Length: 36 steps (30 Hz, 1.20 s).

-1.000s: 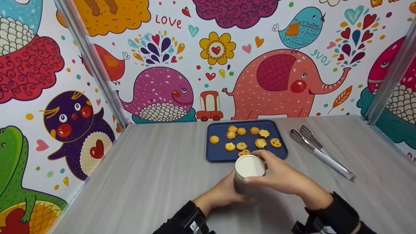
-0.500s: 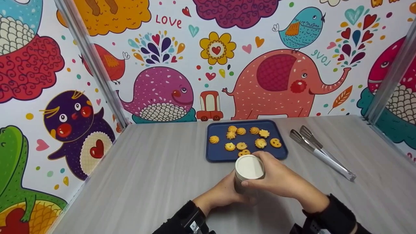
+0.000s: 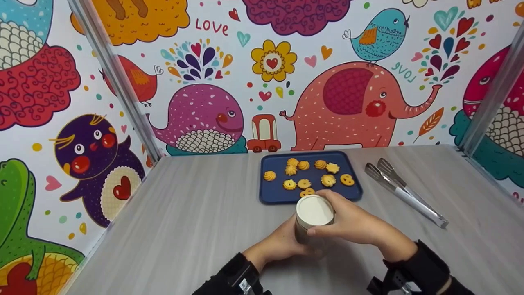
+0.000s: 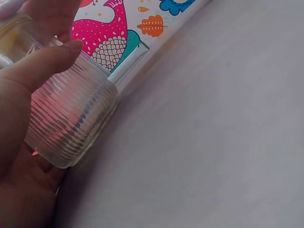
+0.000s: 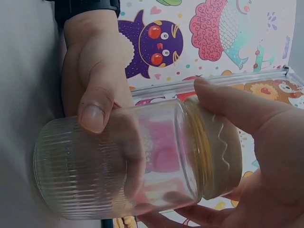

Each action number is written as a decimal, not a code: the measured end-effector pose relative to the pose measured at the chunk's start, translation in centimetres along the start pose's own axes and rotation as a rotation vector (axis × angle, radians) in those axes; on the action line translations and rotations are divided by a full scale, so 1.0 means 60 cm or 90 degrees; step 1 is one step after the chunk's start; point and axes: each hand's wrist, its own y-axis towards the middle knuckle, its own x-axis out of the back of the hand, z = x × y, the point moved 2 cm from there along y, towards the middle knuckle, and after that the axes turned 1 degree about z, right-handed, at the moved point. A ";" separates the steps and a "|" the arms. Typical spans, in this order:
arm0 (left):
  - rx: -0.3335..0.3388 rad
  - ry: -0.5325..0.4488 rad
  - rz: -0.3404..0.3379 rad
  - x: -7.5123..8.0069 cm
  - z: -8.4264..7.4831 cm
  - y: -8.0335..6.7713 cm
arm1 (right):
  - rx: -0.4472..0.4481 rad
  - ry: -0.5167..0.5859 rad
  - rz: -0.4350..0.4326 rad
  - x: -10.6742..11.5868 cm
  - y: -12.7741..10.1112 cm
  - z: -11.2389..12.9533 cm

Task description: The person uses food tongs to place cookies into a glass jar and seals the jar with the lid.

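A clear ribbed glass jar (image 5: 80, 166) stands upright on the table, capped by a cream lid (image 3: 315, 210). My left hand (image 3: 282, 241) wraps round the jar's body; in the left wrist view its thumb lies across the ribbed glass (image 4: 71, 114). Up at the top, my right hand (image 3: 356, 223) grips the lid, thumb on the near side and fingers on the far side. The right wrist view shows the lid (image 5: 218, 147) sitting on the jar's mouth, with a yellowish band beneath it. No contents are visible inside the glass.
Behind the jar lies a blue tray (image 3: 272, 196) with several cookies (image 3: 290, 184) on it. Metal tongs (image 3: 405, 192) rest on the table to the right. Walls with cartoon prints (image 3: 204, 119) border the back and sides.
My right hand has shifted slightly on the lid, its wrist swinging inward and then back out. The left hand and the jar stay in place.
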 end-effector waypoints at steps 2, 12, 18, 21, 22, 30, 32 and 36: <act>-0.002 -0.002 -0.001 0.000 0.000 0.000 | 0.002 0.014 0.012 0.002 0.002 -0.003; -0.015 0.020 -0.010 0.000 -0.001 -0.001 | -0.012 0.095 0.084 0.009 0.007 -0.018; -0.008 0.014 -0.010 0.000 -0.001 -0.001 | -0.030 0.109 0.092 0.012 0.007 -0.025; -0.002 0.015 -0.010 0.000 -0.001 -0.001 | -0.038 0.110 0.092 0.012 0.007 -0.027; -0.001 0.016 -0.010 0.000 -0.001 -0.001 | -0.040 0.111 0.092 0.012 0.007 -0.027; 0.008 0.007 -0.007 -0.001 -0.001 -0.001 | -0.015 0.108 0.085 0.010 0.004 -0.016; 0.009 0.001 -0.007 -0.001 -0.001 -0.001 | -0.017 0.096 0.071 0.008 0.003 -0.012; 0.005 -0.006 -0.005 0.000 -0.001 -0.002 | -0.032 0.055 0.021 0.005 -0.001 -0.004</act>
